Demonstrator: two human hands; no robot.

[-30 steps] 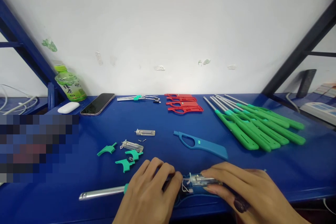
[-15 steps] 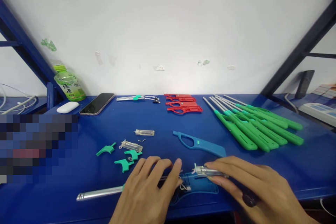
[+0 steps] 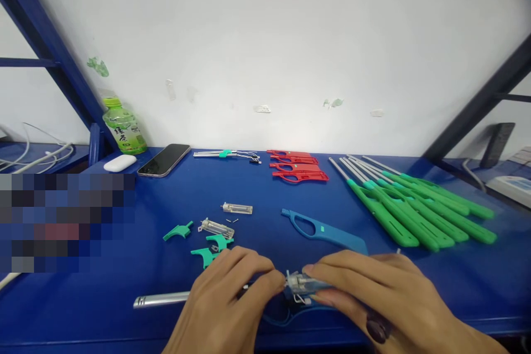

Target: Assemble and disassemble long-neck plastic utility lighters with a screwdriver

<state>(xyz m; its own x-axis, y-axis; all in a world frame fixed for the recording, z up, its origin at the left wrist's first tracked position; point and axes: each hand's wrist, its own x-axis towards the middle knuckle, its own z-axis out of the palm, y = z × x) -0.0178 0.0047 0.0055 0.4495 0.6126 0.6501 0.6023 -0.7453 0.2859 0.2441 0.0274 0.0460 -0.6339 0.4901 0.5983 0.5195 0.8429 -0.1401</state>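
My left hand is closed over a blue half-shell of a stick lighter, its fingertips pinched beside the tank's nozzle; the exact grip is hidden. A metal tube sticks out to the left from under this hand. My right hand pinches a clear fuel tank above the shell, nozzle end facing left. A dark rounded object shows in the right palm, mostly covered. White wire shows just under the tank. Beyond the hands lies the other blue handle half.
Two clear tanks, green triggers and small pins lie left of centre. Red half-shells and a tube assembly sit by the wall. Green lighters fan out right; a phone and bottle stand back left.
My right hand has brought the clear tank left and lower, up to my left fingertips. Left thumb and forefinger have drawn together. The whole view has shifted slightly.
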